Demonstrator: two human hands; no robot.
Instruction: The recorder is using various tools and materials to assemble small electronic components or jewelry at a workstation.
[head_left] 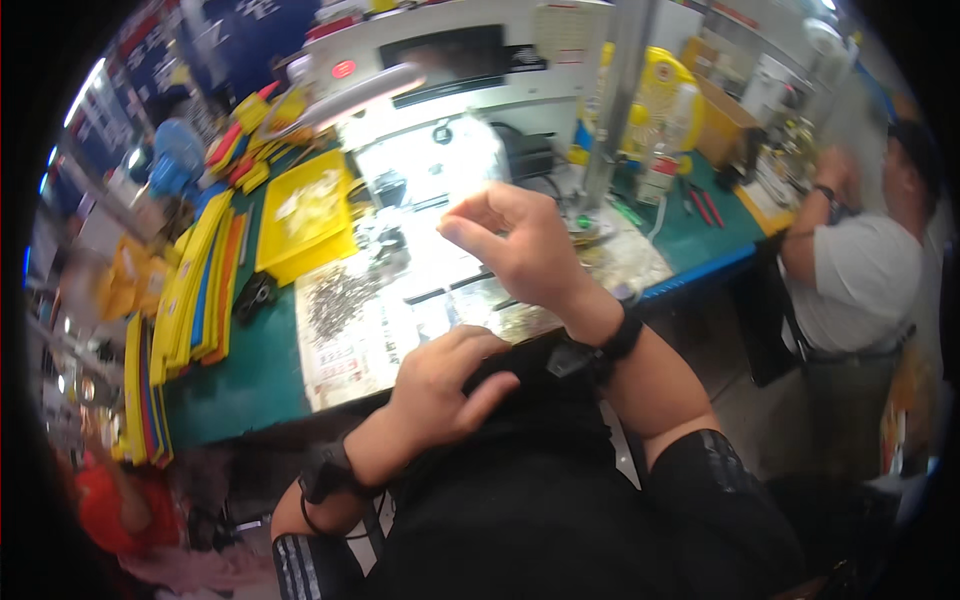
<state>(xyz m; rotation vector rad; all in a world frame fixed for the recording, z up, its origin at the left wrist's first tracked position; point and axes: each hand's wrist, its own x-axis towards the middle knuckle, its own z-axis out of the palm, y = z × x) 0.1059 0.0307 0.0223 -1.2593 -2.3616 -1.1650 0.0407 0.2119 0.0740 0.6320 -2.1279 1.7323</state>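
My right hand (pixel 520 240) is raised over the brightly lit middle of the bench, thumb and fingers pinched together. Whatever sits between its fingertips is too small or hidden to make out. Lower and to the left, my left hand (pixel 445 385) hovers by the bench's front edge, fingers stretched and thumb apart, holding nothing that I can see. Beneath both hands lies a printed paper sheet (pixel 335 372). On its left part is a heap of small dark metal pieces (pixel 340 300). Dark strips (pixel 450 290) lie nearer the middle, partly lost in glare.
A yellow bin (pixel 312 258) with pale pieces stands at the left, beside stacked yellow, blue and orange trays (pixel 190 290). A lamp (pixel 365 95) hangs over the bench. Red-handled pliers (pixel 706 205), a yellow fan (pixel 665 95) and a seated person (pixel 865 260) are to the right.
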